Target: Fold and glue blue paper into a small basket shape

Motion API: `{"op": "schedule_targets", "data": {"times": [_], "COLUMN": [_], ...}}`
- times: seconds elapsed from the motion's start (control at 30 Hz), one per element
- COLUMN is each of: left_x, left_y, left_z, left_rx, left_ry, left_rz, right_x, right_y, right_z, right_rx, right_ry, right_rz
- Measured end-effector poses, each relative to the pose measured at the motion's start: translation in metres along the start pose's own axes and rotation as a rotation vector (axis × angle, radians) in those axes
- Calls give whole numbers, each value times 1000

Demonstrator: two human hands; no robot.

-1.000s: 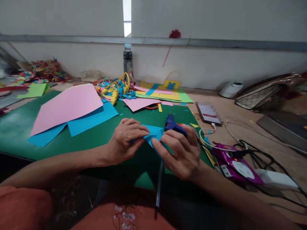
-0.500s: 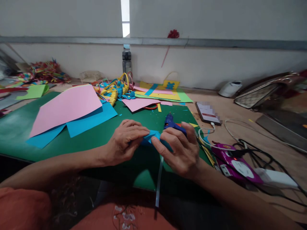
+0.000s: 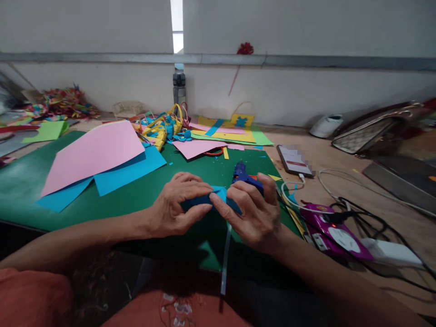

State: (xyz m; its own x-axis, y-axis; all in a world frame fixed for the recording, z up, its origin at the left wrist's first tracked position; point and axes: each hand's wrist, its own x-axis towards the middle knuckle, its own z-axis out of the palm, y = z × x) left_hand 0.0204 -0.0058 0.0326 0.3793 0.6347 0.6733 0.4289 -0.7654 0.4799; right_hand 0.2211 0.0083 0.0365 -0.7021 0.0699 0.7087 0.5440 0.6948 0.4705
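Closest to me is the seated person's orange-red clothing [image 3: 34, 297], and above it a translucent glue stick [image 3: 225, 261] hangs past the near edge of the green mat [image 3: 200, 163]. Over that mat, near its right edge, the left hand [image 3: 180, 202] pinches a folded blue paper [image 3: 220, 193], thumb below, fingers pressed together above. The right hand [image 3: 254, 211] curls its fingers about a blue glue gun [image 3: 243, 175], nozzle pointing away; its nearest digit stretches to the paper, beside the left fingertips.

Beyond the mat's right edge, on the table [image 3: 293, 136], a purple power block [image 3: 316, 222] shows a lit red light and a yellow emblem I can't read. Farther along, the phone [image 3: 294, 161] is lit, a dark red bar across its screen, the writing too blurred to make out.

Toward the mat's left edge, a pink sheet [image 3: 95, 156] overlaps blue sheets [image 3: 129, 172]. By its far edge, red-handled scissors [image 3: 215, 153] peek from under paper, with yellow-and-blue paper baskets [image 3: 160, 131] to their left. Near the table's far edge stand a grey bottle [image 3: 179, 88] and, rightward, a patterned bag [image 3: 357, 136].
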Motion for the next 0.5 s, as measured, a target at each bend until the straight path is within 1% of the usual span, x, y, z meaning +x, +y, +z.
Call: {"op": "schedule_targets", "data": {"times": [0.1,0.27,0.5], "left_x": [1,1,0], "left_y": [0,3,8], "left_z": [1,1,1], "left_rx": [40,162,151], "left_ry": [38,76,85], "left_rz": [-4,45,35], "right_x": [1,3,4], "right_y": [-1,-1,-1], "right_z": [0,-3,-4], "right_rx": [4,29,17], "right_ry": [7,42,46], "right_rz": [1,54,96]}}
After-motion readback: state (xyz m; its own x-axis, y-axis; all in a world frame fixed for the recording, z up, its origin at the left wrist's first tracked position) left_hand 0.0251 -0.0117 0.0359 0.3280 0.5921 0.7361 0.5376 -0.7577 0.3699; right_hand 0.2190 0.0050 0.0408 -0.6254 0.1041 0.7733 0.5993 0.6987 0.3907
